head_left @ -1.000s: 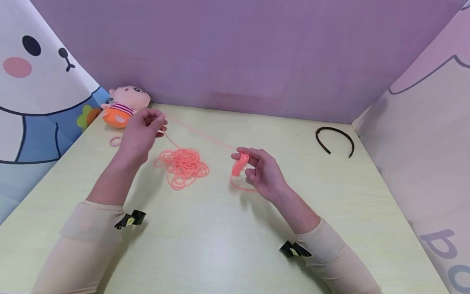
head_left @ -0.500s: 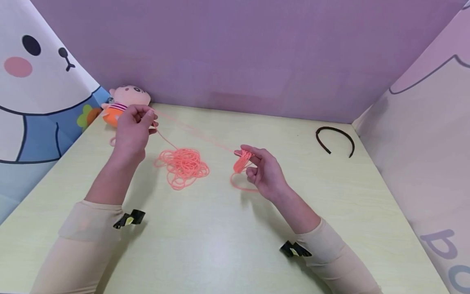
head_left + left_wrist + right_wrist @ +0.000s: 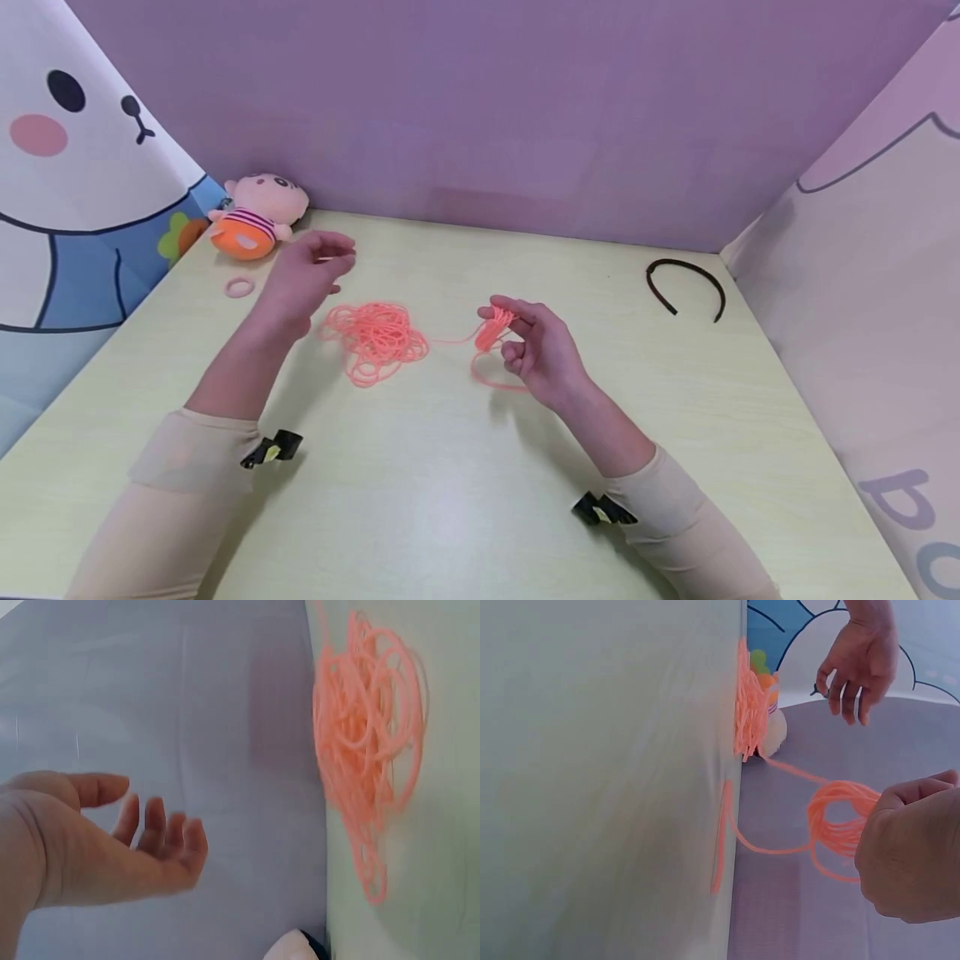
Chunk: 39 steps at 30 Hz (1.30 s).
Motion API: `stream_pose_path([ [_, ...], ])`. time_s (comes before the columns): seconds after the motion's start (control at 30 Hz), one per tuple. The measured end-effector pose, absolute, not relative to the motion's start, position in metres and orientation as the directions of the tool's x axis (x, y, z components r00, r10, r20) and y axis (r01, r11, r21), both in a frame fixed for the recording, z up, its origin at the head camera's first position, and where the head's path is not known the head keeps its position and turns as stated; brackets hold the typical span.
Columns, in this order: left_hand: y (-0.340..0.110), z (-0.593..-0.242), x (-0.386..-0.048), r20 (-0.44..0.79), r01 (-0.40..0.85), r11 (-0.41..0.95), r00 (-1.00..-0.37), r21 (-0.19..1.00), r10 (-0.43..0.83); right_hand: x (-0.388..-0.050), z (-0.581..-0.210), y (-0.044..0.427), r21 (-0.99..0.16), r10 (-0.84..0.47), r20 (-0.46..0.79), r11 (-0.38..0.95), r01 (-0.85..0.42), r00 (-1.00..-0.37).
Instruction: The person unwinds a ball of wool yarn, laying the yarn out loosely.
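Note:
A loose heap of coral-pink yarn (image 3: 377, 335) lies on the table between the two hands. My left hand (image 3: 306, 279) hovers up and left of it, fingers bent loosely apart with nothing between them, as the left wrist view confirms. Several turns of the same yarn form a small coil (image 3: 491, 332) looped about the fingers of my right hand (image 3: 553, 358), which holds it above the table. One strand runs slack from heap to coil. A free tail of yarn (image 3: 721, 847) hangs from the coil and rests on the tabletop. The right fingertips are partly hidden in the right wrist view.
A plush toy (image 3: 255, 218) in orange shorts sits at the back left corner, with a pale pink ring (image 3: 239, 287) in front of it. A dark headband (image 3: 685, 265) lies at the back right. Purple and printed cloth panels (image 3: 480, 117) enclose the table.
My left hand drew the strand taut toward the left, then let it go and moved back right. The strand has dropped slack. My right hand stays nearly still with the coil.

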<state>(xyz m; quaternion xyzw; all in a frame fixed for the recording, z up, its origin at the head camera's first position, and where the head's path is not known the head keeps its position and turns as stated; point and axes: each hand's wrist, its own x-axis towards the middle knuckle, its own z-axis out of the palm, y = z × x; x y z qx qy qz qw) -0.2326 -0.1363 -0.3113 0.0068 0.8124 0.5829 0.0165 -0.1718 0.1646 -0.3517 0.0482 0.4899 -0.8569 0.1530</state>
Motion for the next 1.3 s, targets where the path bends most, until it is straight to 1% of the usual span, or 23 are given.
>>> stream_pose_path([
  [0.1,-0.126,-0.314,-0.23,-0.04,0.027,0.35,-0.982,0.936,0.184,-0.171,-0.352,0.164,-0.829,-0.234,-0.215,-0.469,0.304,-0.948],
  [0.23,-0.109,-0.319,-0.224,-0.104,0.039,0.37,-0.928,0.928,0.358,-0.171,-0.351,0.163,-0.836,-0.262,-0.201,-0.456,0.304,-0.944],
  [0.33,-0.096,-0.326,-0.219,-0.126,0.045,0.355,-0.887,0.934,0.444,-0.17,-0.351,0.163,-0.836,-0.286,-0.195,-0.452,0.311,-0.938],
  [0.53,-0.073,-0.34,-0.206,-0.123,0.093,0.334,-0.811,0.938,0.571,-0.17,-0.351,0.162,-0.82,-0.334,-0.19,-0.464,0.336,-0.923],
  [0.7,-0.064,-0.346,-0.198,-0.105,0.14,0.348,-0.794,0.927,0.599,-0.169,-0.352,0.161,-0.834,-0.322,-0.216,-0.43,0.346,-0.922],
  [0.8,-0.06,-0.347,-0.195,-0.089,0.158,0.355,-0.804,0.922,0.588,-0.171,-0.353,0.159,-0.851,-0.272,-0.241,-0.402,0.338,-0.932],
  [0.93,-0.054,-0.349,-0.192,-0.076,0.169,0.364,-0.818,0.916,0.57,-0.171,-0.353,0.158,-0.845,-0.227,-0.257,-0.418,0.333,-0.939],
  [1.07,-0.049,-0.351,-0.189,-0.075,0.158,0.357,-0.825,0.921,0.56,-0.171,-0.353,0.157,-0.841,-0.224,-0.256,-0.428,0.331,-0.94],
  [1.3,-0.045,-0.356,-0.188,-0.072,0.125,0.349,-0.863,0.929,0.5,-0.169,-0.353,0.157,-0.869,-0.255,-0.251,-0.366,0.333,-0.934],
])
